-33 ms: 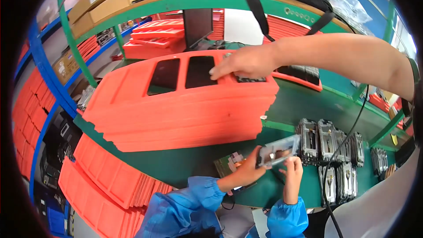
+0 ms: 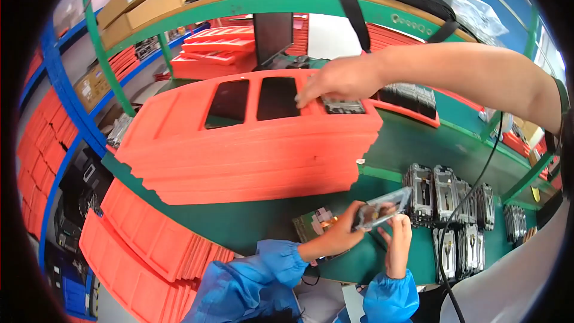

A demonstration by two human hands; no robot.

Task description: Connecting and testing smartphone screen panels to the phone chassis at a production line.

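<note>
- Smooth green table under the matte, recessed red tray stack.
- Right of the stack, lower: piles of ridged grey frames.
- Over the stack: a co-worker's bare hand.
- Below the stack's right end: left hand, fingers clasping a thin, glossy rectangular piece.
- Also there: right hand, fingers bent at the piece's edge, cannot tell whether gripping.
</note>
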